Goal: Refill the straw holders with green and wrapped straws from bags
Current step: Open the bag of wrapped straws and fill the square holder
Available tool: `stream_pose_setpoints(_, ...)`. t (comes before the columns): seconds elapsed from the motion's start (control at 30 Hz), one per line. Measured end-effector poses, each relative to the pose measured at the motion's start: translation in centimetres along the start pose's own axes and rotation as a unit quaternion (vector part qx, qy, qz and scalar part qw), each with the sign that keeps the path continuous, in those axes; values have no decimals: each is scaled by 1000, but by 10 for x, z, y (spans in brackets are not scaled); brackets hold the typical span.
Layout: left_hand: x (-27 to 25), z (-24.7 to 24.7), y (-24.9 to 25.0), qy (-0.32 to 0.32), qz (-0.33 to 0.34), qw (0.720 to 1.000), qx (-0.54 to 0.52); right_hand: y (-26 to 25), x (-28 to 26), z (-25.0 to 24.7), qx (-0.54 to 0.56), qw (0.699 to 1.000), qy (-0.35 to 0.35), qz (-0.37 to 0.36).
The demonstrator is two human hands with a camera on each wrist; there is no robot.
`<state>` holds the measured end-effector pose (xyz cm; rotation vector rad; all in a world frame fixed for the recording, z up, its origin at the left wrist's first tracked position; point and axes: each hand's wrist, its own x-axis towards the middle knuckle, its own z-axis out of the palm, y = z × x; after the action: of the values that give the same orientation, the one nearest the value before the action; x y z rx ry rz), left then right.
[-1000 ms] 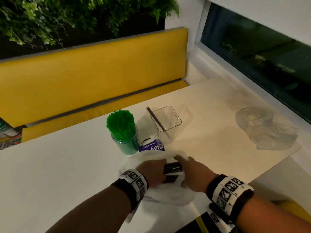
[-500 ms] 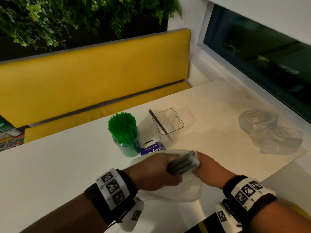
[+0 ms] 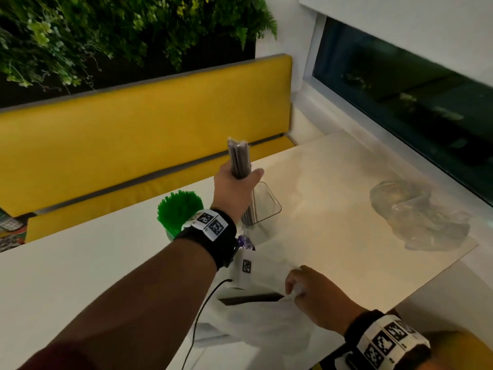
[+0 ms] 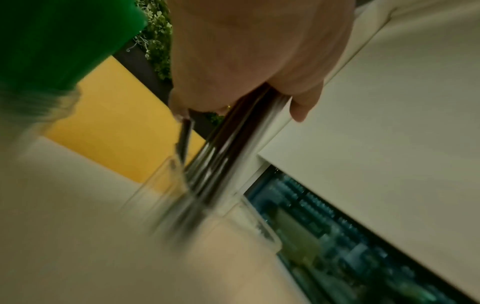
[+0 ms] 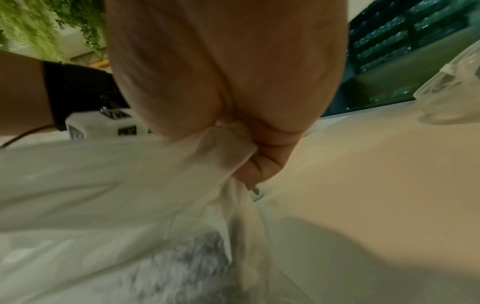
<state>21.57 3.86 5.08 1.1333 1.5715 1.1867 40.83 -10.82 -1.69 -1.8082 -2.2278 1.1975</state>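
Wrapped around a bundle of wrapped straws (image 3: 239, 158), my left hand (image 3: 234, 188) had its grip curled tight, the bundle upright with its lower ends inside the clear square holder (image 3: 262, 206) on the table (image 3: 80, 268). Green straws (image 3: 179, 208) stood packed in the round holder just left of the clear one. Further right and nearer me, my right hand (image 3: 314, 295) had its grip pinched on a fold of the white bag (image 3: 261, 316), pinning it to the table; a dark strip showed at the bag's mouth, probably more straws. A crumpled clear bag (image 3: 421, 212) lay well apart near the window.

Judgement on the step: seat the bundle. Keep it vertical, lower until the ends meet the holder floor, then loosen the grip gradually so the straws fan against the walls rather than tipping the light holder. One dark straw (image 4: 185, 135) already leaned in the holder; avoid jamming it.

View notes: head view gave the layout and both hands. Left wrist view, though motion-blurred, showed the bundle's lower ends entering the holder, which my wrist hid from the head view. Right wrist view showed the fingers (image 5: 262, 162) bunching the bag film, hidden from above.
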Motion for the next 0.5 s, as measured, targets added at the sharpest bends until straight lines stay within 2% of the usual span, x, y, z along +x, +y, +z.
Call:
stream_pose_setpoints(0.1,14,-6,-29,-17,-49,991,126,4,0,-2,-16,1000,6,-1)
stream_pose_setpoints(0.27,0,-22,-16,-63,-101,984,131,-1,2,-7,-11,1000,10,4)
stream_pose_setpoints(0.33,-10,-28,-4,-63,-95,985,130,-2,3,-9,-9,1000,11,1)
stream_pose_setpoints(0.37,-19,-32,4,-49,-70,987,135,-2,4,-9,-10,1000,9,0)
stream_pose_setpoints(0.4,-30,-37,10,-29,-15,988,152,-4,4,-10,-13,1000,5,-1)
stream_pose_setpoints(0.43,-44,-42,13,-10,70,982,177,-5,4,-10,-12,1000,3,0)
stream_pose_setpoints(0.47,-60,-45,14,-14,167,964,204,-8,4,-10,-10,1000,8,4)
stream_pose_setpoints(0.5,-76,-46,12,-64,238,939,239,-11,4,-10,-7,1000,18,10)
